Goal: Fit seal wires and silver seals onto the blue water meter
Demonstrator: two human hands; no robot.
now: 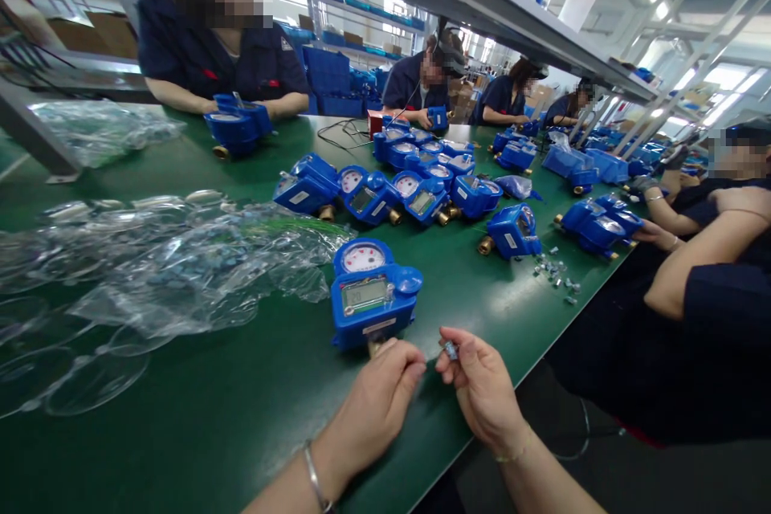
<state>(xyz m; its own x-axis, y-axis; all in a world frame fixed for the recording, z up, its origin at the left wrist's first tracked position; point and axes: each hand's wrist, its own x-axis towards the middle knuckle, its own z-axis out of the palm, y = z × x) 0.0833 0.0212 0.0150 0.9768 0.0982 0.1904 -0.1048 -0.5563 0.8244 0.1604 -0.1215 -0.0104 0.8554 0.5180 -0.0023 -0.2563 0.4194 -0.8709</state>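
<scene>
A blue water meter [377, 297] with a round dial and a grey display stands on the green table right in front of me. Beside its brass fitting, my left hand [382, 393] is closed, thumb against curled fingers; whatever they hold is hidden. My right hand [482, 389], a little to the right, pinches a small clear-and-blue plastic piece [450, 350] between thumb and fingers. The two hands are close together but apart. Similar small pieces [557, 275] lie scattered on the table farther right.
Clear plastic bags [198, 273] and looped clear strands [90, 385] cover the left of the green table [241, 418]. Several blue meters [422, 197] stand grouped beyond. Co-workers sit across the table, and one person's arm [711, 249] is close on my right. A shelf [482, 0] runs overhead.
</scene>
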